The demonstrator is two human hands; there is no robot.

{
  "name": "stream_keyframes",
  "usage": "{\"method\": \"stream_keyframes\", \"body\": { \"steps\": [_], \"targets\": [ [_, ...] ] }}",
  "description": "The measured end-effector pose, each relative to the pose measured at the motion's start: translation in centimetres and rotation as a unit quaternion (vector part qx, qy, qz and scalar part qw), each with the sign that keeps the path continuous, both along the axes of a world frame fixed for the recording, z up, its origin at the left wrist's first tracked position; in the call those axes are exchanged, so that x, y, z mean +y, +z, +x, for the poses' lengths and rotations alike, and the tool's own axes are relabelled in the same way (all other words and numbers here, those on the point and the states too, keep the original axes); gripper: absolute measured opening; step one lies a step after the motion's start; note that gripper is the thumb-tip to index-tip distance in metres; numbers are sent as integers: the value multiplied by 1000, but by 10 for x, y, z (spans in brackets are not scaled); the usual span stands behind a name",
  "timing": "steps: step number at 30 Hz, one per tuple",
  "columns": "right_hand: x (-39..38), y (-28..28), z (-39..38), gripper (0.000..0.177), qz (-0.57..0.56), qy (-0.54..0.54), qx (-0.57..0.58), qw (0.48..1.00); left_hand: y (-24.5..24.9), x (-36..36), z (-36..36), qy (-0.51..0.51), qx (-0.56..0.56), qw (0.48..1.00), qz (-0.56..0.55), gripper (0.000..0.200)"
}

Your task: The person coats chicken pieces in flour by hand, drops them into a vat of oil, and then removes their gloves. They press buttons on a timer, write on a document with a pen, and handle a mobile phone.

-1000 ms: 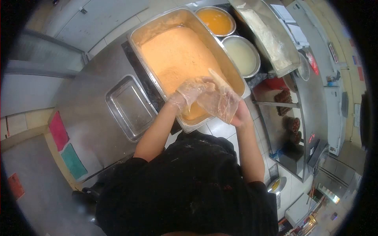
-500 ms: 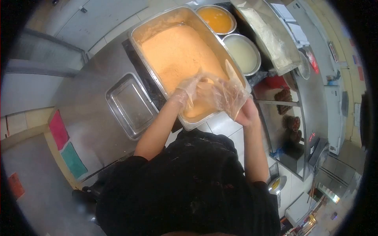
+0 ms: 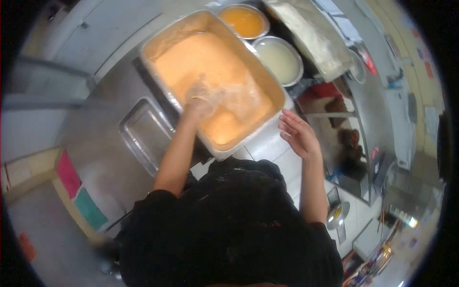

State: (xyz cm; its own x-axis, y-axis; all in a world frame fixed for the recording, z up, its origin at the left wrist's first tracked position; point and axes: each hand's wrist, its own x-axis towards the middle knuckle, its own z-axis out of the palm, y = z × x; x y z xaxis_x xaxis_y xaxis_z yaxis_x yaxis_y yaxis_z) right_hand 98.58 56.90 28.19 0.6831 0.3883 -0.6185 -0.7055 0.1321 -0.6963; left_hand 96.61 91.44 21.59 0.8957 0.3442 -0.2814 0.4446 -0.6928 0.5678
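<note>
My left hand (image 3: pixel 203 99), in a clear plastic glove dusted with orange powder, is over a deep metal tray (image 3: pixel 221 152). A loose clear plastic glove (image 3: pixel 243 98) trails to the right from its fingers, which are blurred but appear closed on it. Below it, orange powder (image 3: pixel 203 60) fills much of the tray. My right hand (image 3: pixel 300 135) is bare, open and holds nothing; its fingers are slightly apart beside the tray's right corner.
A bowl of orange liquid (image 3: pixel 244 21) and a bowl of pale cloudy liquid (image 3: pixel 278 61) stand behind the tray. A metal container of white flour (image 3: pixel 313 36) is at the back right. A shallow metal tray (image 3: pixel 143 136) lies on the steel counter (image 3: pixel 98 138) at left.
The plastic glove has come off my right hand, which has drawn back to the right. My left hand has moved left with the loose glove trailing. The view has shifted slightly.
</note>
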Motion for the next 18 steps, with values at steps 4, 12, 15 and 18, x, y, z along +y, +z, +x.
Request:
{"method": "stream_keyframes", "body": {
  "steps": [4, 12, 15, 18],
  "targets": [
    [-5, -12, -5, 39, 43, -89, -148, 984, 38, -2, -9, -8, -187, 981, -45, 80],
    [39, 38, -20, 40, -350, 91, -811, 460, 70, -34, -34, 53, -149, 502, -850, 72],
    [55, 42, -25, 32, -322, 80, -802, 496, 72, -38, -36, 46, -136, 487, -861, 71],
    [79, 34, -44, 43, -290, 69, -685, 665, 73, -45, -34, 71, -149, 521, -837, 68]
  ]
}}
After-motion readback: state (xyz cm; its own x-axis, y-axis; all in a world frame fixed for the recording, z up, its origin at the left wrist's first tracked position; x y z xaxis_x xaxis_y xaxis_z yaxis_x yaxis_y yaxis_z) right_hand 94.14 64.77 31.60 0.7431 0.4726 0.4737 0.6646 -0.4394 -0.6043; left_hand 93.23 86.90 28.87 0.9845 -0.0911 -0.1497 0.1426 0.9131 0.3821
